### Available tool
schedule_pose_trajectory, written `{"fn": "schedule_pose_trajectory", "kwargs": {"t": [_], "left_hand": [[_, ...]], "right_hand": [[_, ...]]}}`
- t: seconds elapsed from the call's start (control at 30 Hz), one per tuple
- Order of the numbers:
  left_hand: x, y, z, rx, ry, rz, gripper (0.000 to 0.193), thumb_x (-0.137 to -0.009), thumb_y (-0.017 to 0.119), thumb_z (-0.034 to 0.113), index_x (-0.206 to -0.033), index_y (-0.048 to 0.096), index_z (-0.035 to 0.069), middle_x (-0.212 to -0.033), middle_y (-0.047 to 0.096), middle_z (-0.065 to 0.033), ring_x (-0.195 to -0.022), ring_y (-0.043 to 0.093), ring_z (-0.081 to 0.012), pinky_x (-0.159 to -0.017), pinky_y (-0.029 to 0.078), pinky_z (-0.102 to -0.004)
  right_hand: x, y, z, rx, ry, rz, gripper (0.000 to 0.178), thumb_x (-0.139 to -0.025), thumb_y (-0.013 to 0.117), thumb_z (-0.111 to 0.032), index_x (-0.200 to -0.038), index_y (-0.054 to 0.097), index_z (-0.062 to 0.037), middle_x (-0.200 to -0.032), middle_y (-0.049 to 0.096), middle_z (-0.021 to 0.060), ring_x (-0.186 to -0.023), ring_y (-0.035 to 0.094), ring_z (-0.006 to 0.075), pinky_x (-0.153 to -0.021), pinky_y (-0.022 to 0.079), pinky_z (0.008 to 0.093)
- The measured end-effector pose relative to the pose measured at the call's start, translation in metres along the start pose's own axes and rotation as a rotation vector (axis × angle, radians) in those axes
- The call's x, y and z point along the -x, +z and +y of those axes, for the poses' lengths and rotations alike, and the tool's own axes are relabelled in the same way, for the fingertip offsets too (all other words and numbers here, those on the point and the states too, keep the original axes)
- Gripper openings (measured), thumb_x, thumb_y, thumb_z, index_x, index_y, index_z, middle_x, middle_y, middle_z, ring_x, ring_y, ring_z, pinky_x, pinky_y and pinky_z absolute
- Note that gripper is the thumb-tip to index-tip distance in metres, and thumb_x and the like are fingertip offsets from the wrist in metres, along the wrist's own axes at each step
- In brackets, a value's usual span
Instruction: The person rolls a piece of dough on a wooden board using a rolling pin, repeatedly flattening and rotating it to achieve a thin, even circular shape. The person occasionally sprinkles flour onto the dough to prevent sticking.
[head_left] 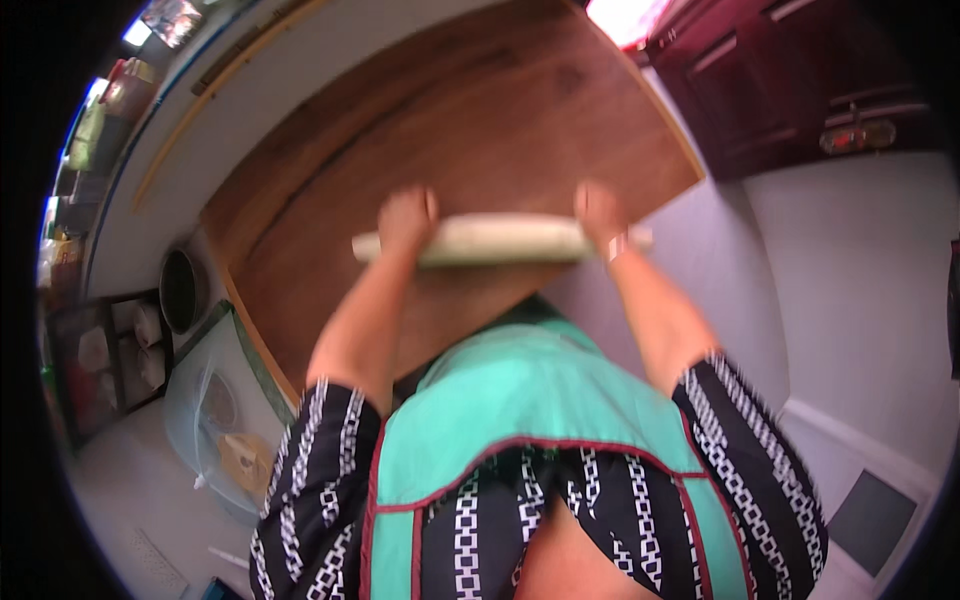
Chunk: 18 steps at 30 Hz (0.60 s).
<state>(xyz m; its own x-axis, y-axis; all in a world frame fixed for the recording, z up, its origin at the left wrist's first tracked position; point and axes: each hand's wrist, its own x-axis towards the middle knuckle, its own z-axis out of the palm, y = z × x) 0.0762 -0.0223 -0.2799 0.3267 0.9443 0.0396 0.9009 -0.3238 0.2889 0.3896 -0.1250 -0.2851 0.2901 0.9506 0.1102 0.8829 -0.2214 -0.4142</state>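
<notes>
A pale cream rolling pin point(505, 240) lies crosswise above the near part of a brown wooden table point(480, 130). My left hand point(408, 218) is closed round its left handle, and the handle's tip pokes out past my wrist. On the other side, my right hand point(601, 212) grips the right handle in a fist, with a pale band on that wrist. Both hands are slightly smeared by motion. Whether the pin touches the tabletop I cannot tell, and what lies under it is hidden.
Close below the pin is my green apron point(530, 390) with dark red trim. A dark red door point(800, 85) stands at the far right beside a pale wall. To the left are a round dark pot point(182, 290), a dark rack point(105, 360) and a clear plastic bag point(205, 430).
</notes>
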Motion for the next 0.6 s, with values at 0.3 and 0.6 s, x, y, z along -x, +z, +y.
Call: {"fn": "schedule_pose_trajectory", "kwargs": {"t": [0.3,0.6], "left_hand": [[0.027,0.031,0.083,0.020,0.346,0.269,0.024,-0.088,0.055,0.030,-0.104,0.066,0.016,-0.103,0.065,-0.0044,-0.102,0.059,-0.0259,-0.092,0.042,-0.0423],[-0.008,0.026,0.002,-0.135,0.259,0.307,0.044,-0.088,0.053,0.035,-0.129,0.053,0.019,-0.126,0.051,-0.0070,-0.124,0.043,-0.0282,-0.110,0.027,-0.0498]], "right_hand": [[0.029,0.023,-0.074,0.130,-0.256,0.174,0.020,-0.084,0.056,-0.025,-0.099,0.063,-0.0138,-0.106,0.063,0.0056,-0.109,0.056,0.0228,-0.091,0.040,0.0454],[-0.009,0.019,-0.010,0.215,-0.269,0.357,0.031,-0.083,0.054,-0.023,-0.111,0.061,-0.0145,-0.114,0.059,0.0050,-0.116,0.052,0.0247,-0.101,0.036,0.0455]]}}
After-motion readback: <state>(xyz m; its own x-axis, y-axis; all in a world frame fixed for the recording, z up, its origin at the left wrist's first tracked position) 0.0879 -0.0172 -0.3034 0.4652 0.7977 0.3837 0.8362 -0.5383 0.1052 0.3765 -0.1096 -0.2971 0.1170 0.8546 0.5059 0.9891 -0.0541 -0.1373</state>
